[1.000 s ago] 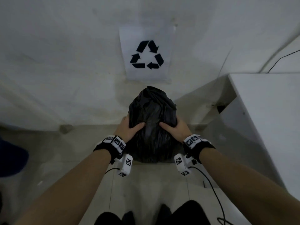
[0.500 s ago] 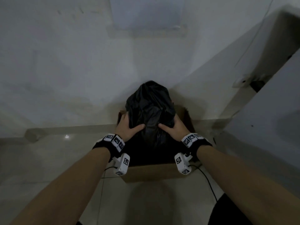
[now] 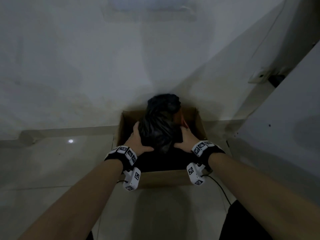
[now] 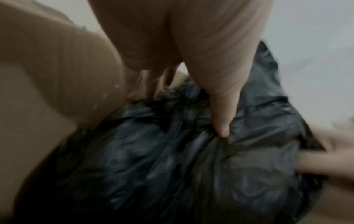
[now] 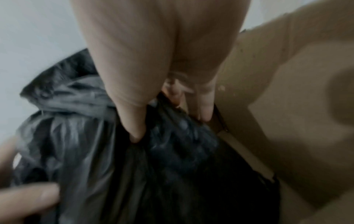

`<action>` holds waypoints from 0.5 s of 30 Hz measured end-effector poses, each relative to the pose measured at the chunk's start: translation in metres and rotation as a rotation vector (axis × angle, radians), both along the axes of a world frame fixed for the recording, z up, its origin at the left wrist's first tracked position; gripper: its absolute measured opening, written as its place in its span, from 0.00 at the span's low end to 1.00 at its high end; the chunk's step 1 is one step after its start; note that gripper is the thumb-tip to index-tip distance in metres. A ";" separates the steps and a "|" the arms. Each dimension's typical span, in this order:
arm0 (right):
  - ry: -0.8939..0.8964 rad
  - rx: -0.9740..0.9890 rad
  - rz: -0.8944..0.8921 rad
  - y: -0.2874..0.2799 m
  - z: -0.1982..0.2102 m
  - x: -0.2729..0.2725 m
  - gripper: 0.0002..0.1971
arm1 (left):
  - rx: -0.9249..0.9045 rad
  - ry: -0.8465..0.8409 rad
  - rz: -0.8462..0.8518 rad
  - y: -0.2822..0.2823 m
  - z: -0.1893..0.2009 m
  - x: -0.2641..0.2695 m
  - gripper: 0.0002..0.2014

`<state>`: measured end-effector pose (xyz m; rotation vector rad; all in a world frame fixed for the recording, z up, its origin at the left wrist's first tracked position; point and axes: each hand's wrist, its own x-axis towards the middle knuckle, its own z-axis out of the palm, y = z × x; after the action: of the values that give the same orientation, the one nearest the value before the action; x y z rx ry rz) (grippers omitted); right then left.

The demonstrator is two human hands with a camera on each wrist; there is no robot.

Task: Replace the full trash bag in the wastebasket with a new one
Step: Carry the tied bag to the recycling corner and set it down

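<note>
A full black trash bag (image 3: 159, 129), knotted at the top, sits partly inside an open brown cardboard box (image 3: 164, 177) on the floor against the wall. My left hand (image 3: 136, 142) grips the bag's left side and my right hand (image 3: 185, 139) its right side, thumbs on the near face. In the left wrist view the left thumb (image 4: 220, 118) digs into the bag (image 4: 172, 166) beside the box wall (image 4: 47, 91). In the right wrist view the right thumb (image 5: 136, 128) presses the bag (image 5: 76, 136) next to the box flap (image 5: 287, 91). The bag's lower part is hidden in the box.
A white wall stands right behind the box. A white cabinet (image 3: 285, 135) closes in on the right, with a wall socket (image 3: 259, 77) above its corner. Pale floor tiles (image 3: 52, 161) stretch to the left. A black cable (image 3: 223, 193) trails from my right wrist.
The bag has gone down and forward from mid-air into the cardboard box. Both hands kept the same hold on its sides. The recycling sign has slid out of view at the top.
</note>
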<state>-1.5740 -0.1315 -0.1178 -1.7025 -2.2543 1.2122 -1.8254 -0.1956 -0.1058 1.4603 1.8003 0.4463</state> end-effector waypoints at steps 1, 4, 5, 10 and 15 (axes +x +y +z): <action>0.019 0.002 -0.010 0.000 0.001 0.000 0.55 | 0.015 0.014 -0.013 -0.001 0.000 0.001 0.68; 0.049 0.023 0.057 -0.003 0.000 -0.001 0.55 | -0.025 0.164 -0.132 -0.002 -0.001 0.004 0.59; -0.002 0.013 0.096 -0.003 -0.001 -0.003 0.51 | -0.061 0.199 -0.156 -0.002 -0.003 0.004 0.53; -0.162 -0.069 0.145 -0.002 -0.014 -0.010 0.40 | -0.212 0.217 -0.207 0.000 -0.011 0.005 0.42; -0.216 -0.054 0.144 0.006 -0.017 -0.019 0.38 | -0.226 0.233 -0.191 0.008 -0.016 0.000 0.46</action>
<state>-1.5926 -0.1257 -0.1350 -1.7980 -2.5296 1.1764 -1.8253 -0.1871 -0.1215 1.5539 1.7994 -0.0251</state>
